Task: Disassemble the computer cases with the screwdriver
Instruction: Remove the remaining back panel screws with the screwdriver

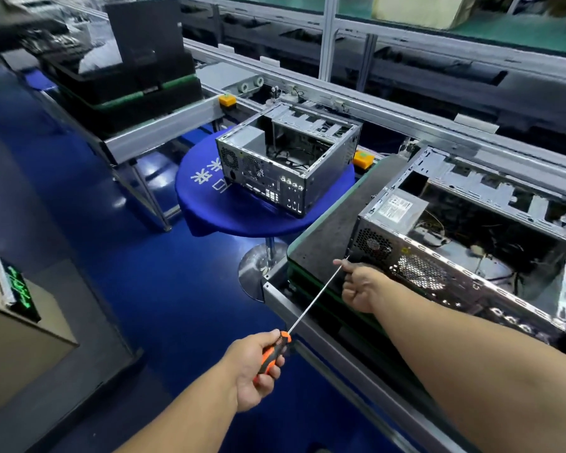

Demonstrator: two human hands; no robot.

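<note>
A person's left hand (258,367) grips the orange-and-black ribbed handle of a long, thin steel screwdriver (311,304), its shaft running toward one o'clock to the rear corner of a bare sheet-metal computer case (471,253) lying open on a dark mat (334,237). The right hand (360,286), fingers curled, appears to steady the shaft near the tip, though the contact is too small to confirm. At eleven o'clock, a second perforated case (288,158) sits on a round blue table (242,210). The near case is cut off at the right edge.
</note>
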